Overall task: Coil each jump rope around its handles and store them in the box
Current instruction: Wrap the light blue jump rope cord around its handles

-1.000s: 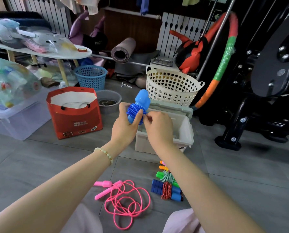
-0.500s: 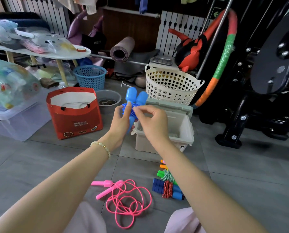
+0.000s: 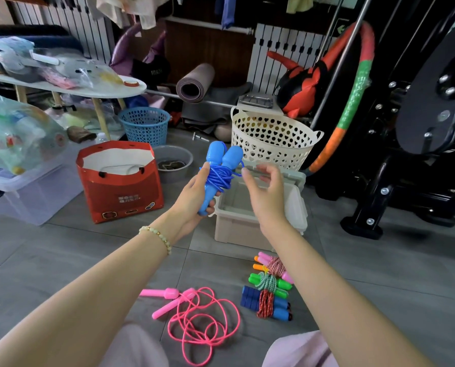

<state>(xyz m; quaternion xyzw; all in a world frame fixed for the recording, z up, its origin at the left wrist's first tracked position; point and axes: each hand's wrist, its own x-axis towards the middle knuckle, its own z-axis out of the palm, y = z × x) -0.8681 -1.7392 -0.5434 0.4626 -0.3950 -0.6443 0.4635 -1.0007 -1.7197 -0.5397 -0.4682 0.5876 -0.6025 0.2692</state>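
Partly hidden, the blue jump rope (image 3: pixel 219 172) shows only its upper portion: the narrow lower ends of its two handles sink into the palm of the left hand (image 3: pixel 194 198), whose fingers are curled round them, thumb pressed across the wound cord. The right hand (image 3: pixel 267 193) is beside it with its fingers apart and loosely bent, gripping nothing. A small loop of blue cord sticks out toward those fingertips, and whether it touches them is hard to make out.

The right hand and forearm cover much of the box (image 3: pixel 234 229): part of its opening, its raised lid and its near right corner are behind them, so what lies inside cannot be told. The same forearm cuts off the right ends of the three coiled ropes (image 3: pixel 268 284) lying side by side on the floor (image 3: pixel 62 260) in front of the box.

The blue rope is held in the air above the box's left edge. Its handles lie side by side, long axis close to upright and leaning slightly right, bulbous ends up and away from the person, thin ends down toward the wrist. Cord is wrapped round their middle.

Near the knees, a pink jump rope (image 3: pixel 194 320) lies loose and uncoiled on the floor.
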